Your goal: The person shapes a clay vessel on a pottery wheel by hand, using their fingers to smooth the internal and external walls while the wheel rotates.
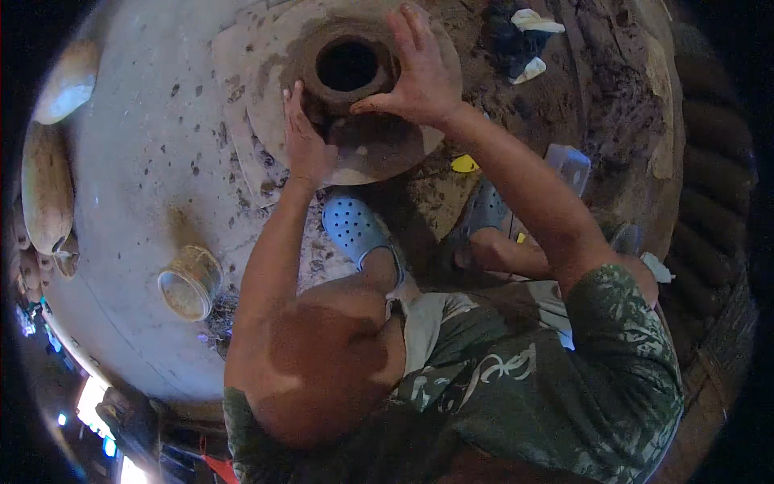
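Observation:
A dark, wet-looking clay pot (335, 98) with a round black opening stands on a broad, pale round wheel head (387, 167), in front of my feet. At the pot's left side is my left hand (306, 145), fingers stretched upward and palm turned toward the clay. My right hand (423, 85) is spread along the right side, its fingers pointing away from me. Its thumb reaches across to the near edge of the rim. Both hands look open and frame the pot between them. How firmly they press on the clay cannot be made out.
A clay-smeared bucket (192, 282) stands at the left. Large rounded pots (48, 185) line the far left edge. To the right are a yellow scraper-like piece (464, 164), a clear plastic container (568, 168) and a dark bundle with white scraps (516, 44). My blue clogs (355, 230) flank the near side.

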Action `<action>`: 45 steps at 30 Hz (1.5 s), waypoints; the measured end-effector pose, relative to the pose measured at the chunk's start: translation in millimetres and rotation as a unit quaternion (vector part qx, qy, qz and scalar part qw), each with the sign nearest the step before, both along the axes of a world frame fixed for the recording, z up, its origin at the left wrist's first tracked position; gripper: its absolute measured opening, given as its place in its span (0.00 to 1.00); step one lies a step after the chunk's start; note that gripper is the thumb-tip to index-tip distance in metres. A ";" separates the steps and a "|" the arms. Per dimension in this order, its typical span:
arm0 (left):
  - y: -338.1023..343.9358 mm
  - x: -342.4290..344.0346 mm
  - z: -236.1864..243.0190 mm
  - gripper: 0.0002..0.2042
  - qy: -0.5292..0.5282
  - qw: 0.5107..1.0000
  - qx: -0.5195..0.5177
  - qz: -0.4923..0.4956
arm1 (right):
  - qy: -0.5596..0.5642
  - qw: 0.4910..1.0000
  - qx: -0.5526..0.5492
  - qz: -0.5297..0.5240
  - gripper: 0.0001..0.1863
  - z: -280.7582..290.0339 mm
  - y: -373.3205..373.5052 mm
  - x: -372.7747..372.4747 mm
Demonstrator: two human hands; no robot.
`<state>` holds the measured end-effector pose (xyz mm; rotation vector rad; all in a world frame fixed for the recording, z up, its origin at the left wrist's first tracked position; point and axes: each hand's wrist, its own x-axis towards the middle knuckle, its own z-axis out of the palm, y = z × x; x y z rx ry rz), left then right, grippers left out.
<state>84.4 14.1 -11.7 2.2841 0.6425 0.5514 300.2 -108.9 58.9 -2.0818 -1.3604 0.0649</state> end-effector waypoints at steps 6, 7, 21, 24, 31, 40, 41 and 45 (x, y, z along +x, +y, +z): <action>14.5 5.9 -2.7 0.49 -0.008 0.999 0.010 -0.036 | -0.009 0.994 -0.105 -0.033 0.75 -30.8 -13.8 9.1; 17.3 5.7 -7.9 0.49 -0.015 0.999 0.009 -0.041 | 0.012 0.997 -0.069 -0.016 0.75 -27.5 -13.2 10.5; 46.4 -3.2 -30.5 0.41 0.004 0.998 -0.013 -0.067 | 0.033 0.999 0.009 0.004 0.75 -10.9 -1.9 17.9; 42.2 -1.6 -25.0 0.34 0.020 0.996 -0.084 -0.039 | -0.018 0.997 -0.074 -0.024 0.74 -14.5 -6.0 22.0; 0.6 -25.6 -4.0 0.24 -0.022 0.993 -0.101 0.064 | 0.049 0.996 -0.077 0.024 0.46 -8.6 -57.4 -16.1; -56.5 -33.1 39.7 0.25 0.160 0.761 -0.624 -0.071 | 0.159 0.959 -0.112 0.208 0.15 -4.3 -78.0 -88.6; -51.7 -32.1 43.0 0.24 0.203 0.733 -0.644 -0.077 | 0.153 0.958 -0.110 0.214 0.13 -6.2 -80.0 -88.7; -60.4 -22.4 51.2 0.22 0.164 0.741 -0.651 -0.019 | 0.210 0.964 -0.094 0.130 0.14 -5.7 -80.6 -93.3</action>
